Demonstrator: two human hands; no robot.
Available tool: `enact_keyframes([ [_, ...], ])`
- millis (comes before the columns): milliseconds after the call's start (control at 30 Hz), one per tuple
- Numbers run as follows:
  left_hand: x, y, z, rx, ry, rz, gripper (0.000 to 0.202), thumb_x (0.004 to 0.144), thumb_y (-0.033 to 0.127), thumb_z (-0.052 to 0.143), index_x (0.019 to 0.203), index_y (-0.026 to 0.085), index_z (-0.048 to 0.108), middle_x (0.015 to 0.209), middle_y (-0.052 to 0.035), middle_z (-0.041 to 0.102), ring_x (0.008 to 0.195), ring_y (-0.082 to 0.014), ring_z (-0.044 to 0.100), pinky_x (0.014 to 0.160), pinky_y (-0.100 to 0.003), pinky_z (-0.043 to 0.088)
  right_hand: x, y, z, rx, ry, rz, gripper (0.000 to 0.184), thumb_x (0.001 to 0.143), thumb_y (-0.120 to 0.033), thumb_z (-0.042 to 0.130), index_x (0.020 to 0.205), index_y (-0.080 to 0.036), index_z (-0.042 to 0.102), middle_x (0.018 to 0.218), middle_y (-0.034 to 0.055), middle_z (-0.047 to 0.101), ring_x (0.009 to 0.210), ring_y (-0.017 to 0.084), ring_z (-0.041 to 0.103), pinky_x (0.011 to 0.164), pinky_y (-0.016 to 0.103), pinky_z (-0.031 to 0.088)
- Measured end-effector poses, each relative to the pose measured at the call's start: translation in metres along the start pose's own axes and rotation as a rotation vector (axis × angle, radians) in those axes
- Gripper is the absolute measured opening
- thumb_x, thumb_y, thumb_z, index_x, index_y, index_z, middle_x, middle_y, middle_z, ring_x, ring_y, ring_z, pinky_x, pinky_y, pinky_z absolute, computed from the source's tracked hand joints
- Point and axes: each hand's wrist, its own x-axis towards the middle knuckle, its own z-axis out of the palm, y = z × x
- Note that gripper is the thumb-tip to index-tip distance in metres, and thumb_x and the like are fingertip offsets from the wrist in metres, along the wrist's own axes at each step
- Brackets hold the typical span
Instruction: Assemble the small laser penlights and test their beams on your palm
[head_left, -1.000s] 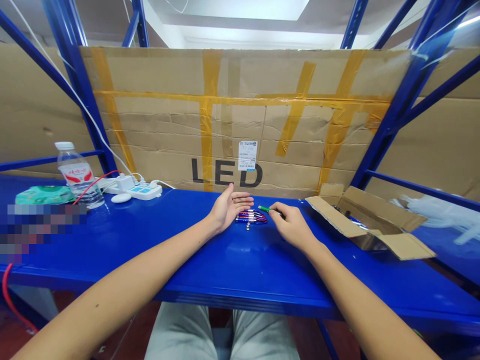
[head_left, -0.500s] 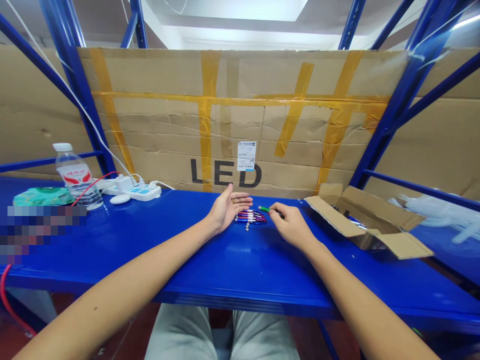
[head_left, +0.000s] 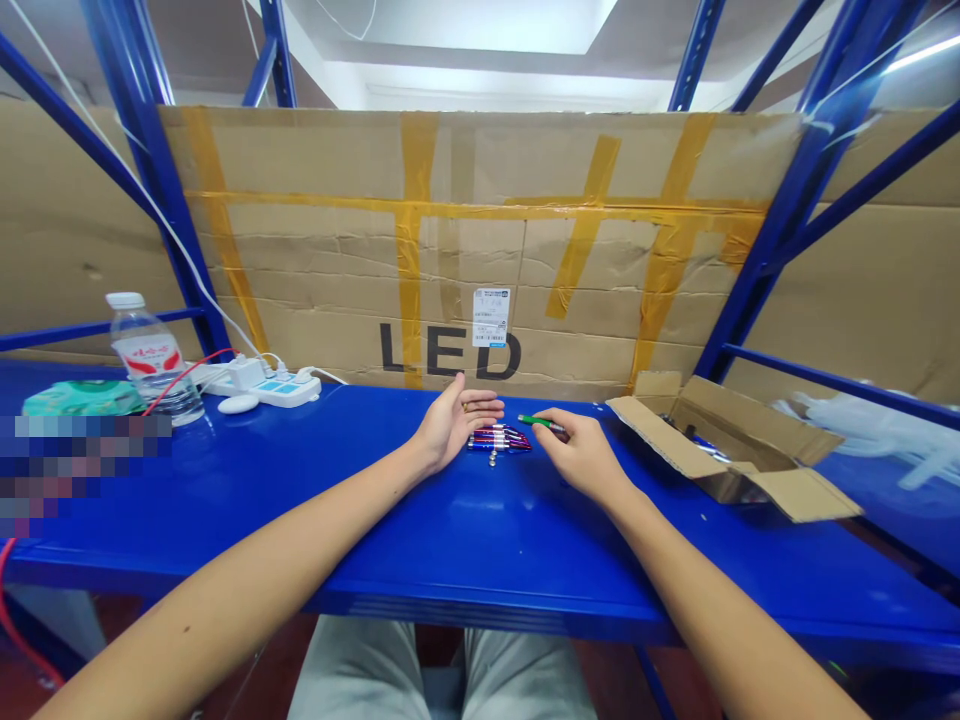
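Observation:
In the middle of the blue table, my left hand point(head_left: 448, 425) is open, palm turned inward and fingers stretched to the right. It holds nothing. Just below its fingertips lies a row of shiny red and blue metallic pens point(head_left: 499, 437). A few small silver round pieces point(head_left: 493, 459) sit at the near side of that row. To the right of the pens, my right hand point(head_left: 581, 448) pinches a green pen point(head_left: 534, 420) between thumb and fingers, slightly above the table. The pen's tip points left, towards my left hand.
At right stands an open cardboard box point(head_left: 731, 445) with pens inside. On the left are a water bottle point(head_left: 156, 360), a white power strip point(head_left: 281, 388), a white oval object point(head_left: 238, 404) and a green packet point(head_left: 84, 398). A cardboard wall point(head_left: 352, 260) closes the back.
My right-hand fingers have shifted along the green pen, so more of its body shows. My left hand keeps its open pose. The view has tilted slightly.

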Motion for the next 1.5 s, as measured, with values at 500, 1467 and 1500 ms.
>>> enact_keyframes([
  [500,0.0012,-0.0017,-0.0009,0.032,0.009,-0.008,0.056,0.097,0.049,0.034,0.088,0.006,0.069,0.096,-0.0213,0.071,0.092,-0.0246,0.068,0.091,-0.036,0.05,0.0015,-0.0017,-0.0051,0.008,0.069,-0.011,0.022,0.083,-0.026,0.052,0.09,-0.018,0.072,0.091,0.0064,0.075,0.083,0.022,0.068,0.073,0.03,0.051],
  [1467,0.0002,-0.0002,0.0023,0.024,0.047,-0.009,0.055,0.098,0.046,0.034,0.085,0.005,0.069,0.095,-0.0222,0.07,0.09,-0.0246,0.068,0.091,-0.036,0.051,0.0021,0.0009,-0.0062,-0.068,0.021,-0.026,0.019,0.08,-0.023,0.051,0.083,-0.019,0.069,0.085,0.0035,0.073,0.076,0.019,0.064,0.071,0.029,0.047],
  [1500,0.0001,0.0,0.0024,0.024,0.046,-0.007,0.055,0.098,0.045,0.034,0.085,0.005,0.069,0.094,-0.0221,0.07,0.089,-0.0245,0.068,0.091,-0.036,0.051,0.0019,0.001,-0.0062,-0.074,0.019,-0.024,0.02,0.08,-0.023,0.05,0.083,-0.019,0.069,0.084,0.0034,0.073,0.076,0.019,0.064,0.071,0.029,0.046],
])
